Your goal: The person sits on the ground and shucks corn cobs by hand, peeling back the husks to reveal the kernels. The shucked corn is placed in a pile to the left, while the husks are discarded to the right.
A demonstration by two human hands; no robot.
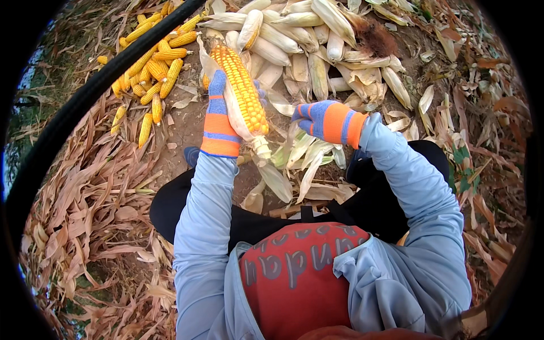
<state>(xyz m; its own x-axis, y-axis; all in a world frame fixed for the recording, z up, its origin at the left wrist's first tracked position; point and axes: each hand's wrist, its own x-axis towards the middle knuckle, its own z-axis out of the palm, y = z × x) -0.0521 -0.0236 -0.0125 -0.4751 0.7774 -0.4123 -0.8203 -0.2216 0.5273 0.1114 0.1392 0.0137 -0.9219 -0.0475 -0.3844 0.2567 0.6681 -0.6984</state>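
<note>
— One cob [242,85]: position?
— Clamped in left hand [221,126], kernels exposed, stalk [262,148] at near end, husk leaf [234,110] along left side.
— Right hand [330,121]?
— Apart from left, clear of cob, apparently closed on pale husk strip [281,107].
— Method advised?
— Best to keep cob steady, grip leaf high, peel evenly toward stalk.
— Surroundings?
— Husked cobs [160,71] ahead left; unhusked ears [277,38] straight ahead.

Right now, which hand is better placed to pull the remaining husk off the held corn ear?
Probably the right hand: it sits apart from the corn ear, to its right, while the left hand is wrapped around it. Husk lines the ear's left side.
</note>
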